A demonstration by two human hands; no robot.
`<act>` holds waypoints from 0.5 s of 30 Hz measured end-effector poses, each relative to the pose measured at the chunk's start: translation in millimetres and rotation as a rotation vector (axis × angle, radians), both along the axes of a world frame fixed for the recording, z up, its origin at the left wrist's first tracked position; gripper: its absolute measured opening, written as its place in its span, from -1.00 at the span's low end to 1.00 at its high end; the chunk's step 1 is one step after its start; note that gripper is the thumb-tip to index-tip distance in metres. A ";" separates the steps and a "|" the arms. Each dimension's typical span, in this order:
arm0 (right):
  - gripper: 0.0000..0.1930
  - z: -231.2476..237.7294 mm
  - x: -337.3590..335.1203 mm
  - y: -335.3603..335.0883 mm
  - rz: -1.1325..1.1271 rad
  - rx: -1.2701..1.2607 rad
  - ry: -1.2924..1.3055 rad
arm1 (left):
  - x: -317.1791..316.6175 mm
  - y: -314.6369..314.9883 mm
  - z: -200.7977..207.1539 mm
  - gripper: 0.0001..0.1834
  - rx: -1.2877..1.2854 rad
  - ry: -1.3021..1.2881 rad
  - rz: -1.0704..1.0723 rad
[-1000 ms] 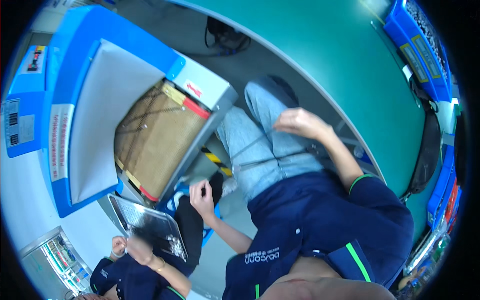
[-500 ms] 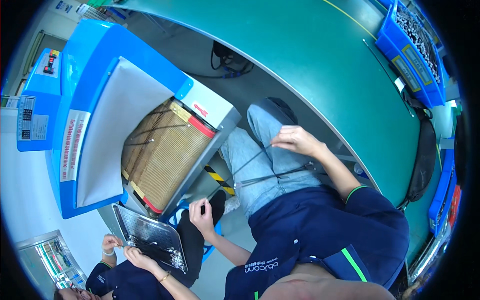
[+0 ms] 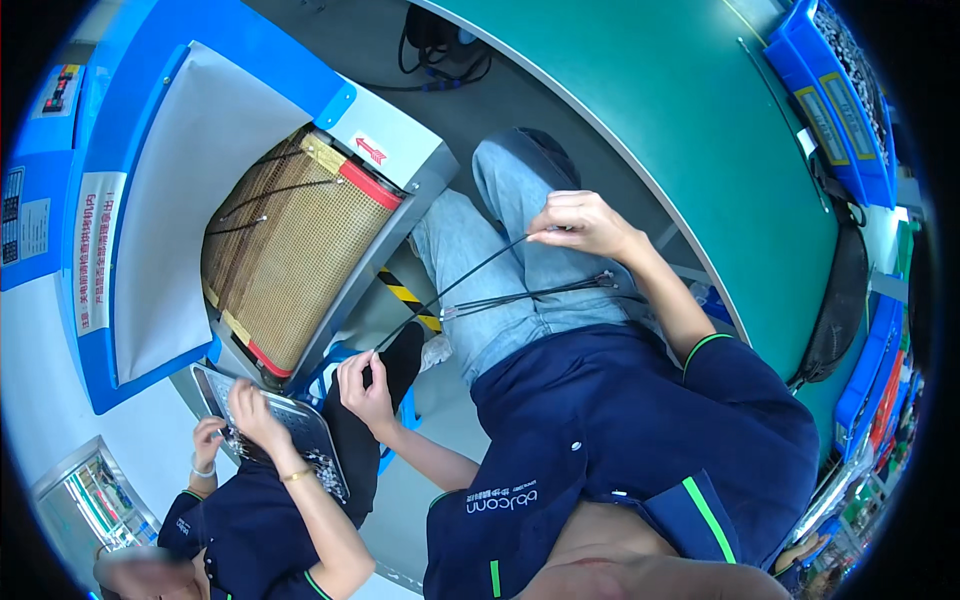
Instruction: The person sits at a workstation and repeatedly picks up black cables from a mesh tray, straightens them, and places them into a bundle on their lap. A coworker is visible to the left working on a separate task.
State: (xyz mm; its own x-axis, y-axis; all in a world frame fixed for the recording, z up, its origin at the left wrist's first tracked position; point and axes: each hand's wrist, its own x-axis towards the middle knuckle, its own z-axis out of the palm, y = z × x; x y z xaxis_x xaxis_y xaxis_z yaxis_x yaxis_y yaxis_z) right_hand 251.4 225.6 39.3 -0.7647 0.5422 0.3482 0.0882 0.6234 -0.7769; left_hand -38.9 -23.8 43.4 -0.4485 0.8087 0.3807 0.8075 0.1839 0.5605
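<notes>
A thin black cable [image 3: 450, 289] is stretched slantwise above my lap, between my two hands. My left hand [image 3: 368, 392] pinches its lower left end between thumb and fingertips. At the upper right end, my right hand [image 3: 583, 222] is closed on the cable, thumb against fingers. A small bundle of black cables [image 3: 535, 296] with light and metallic ends lies across my jeans, just below the held one. To the left is the mesh conveyor belt [image 3: 300, 250] of a blue machine, and a few dark cables [image 3: 275, 200] rest on it.
The blue machine [image 3: 100, 345] with its grey curtain fills the left. A co-worker's hands [image 3: 255, 412] are over a metal tray [image 3: 312, 425] of cables at lower left. A green table [image 3: 620, 90] curves along the right, bearing blue bins [image 3: 835, 110] and a black pouch [image 3: 840, 300].
The view has shifted, so the machine sits further left and higher. The cable between my hands now runs straight and taut. The co-worker's hand has lifted over the tray.
</notes>
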 end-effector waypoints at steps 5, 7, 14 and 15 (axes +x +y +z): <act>-0.90 5.7 -0.7 3.8 0.091 0.005 -0.060 | -9.0 -5.7 -5.2 -0.88 0.007 -0.003 -0.007; -0.90 5.7 -0.2 5.4 0.107 0.022 -0.088 | -10.4 -4.5 -4.9 -0.88 0.012 0.005 -0.014; -0.91 -3.4 1.1 4.3 0.135 -0.064 -0.087 | -13.5 -5.2 -4.1 -0.87 -0.001 0.039 -0.034; -0.91 -3.4 1.0 4.1 0.134 -0.065 -0.093 | -23.1 -12.6 -16.9 -0.87 0.006 0.047 -0.038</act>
State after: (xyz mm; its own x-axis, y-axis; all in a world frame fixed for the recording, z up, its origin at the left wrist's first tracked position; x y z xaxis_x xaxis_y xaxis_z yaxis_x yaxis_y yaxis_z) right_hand 252.4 229.7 35.9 -0.8588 0.4526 0.2399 0.0813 0.5829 -0.8085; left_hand -62.0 -36.4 26.5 -0.3995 0.8222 0.4056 0.8390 0.1496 0.5231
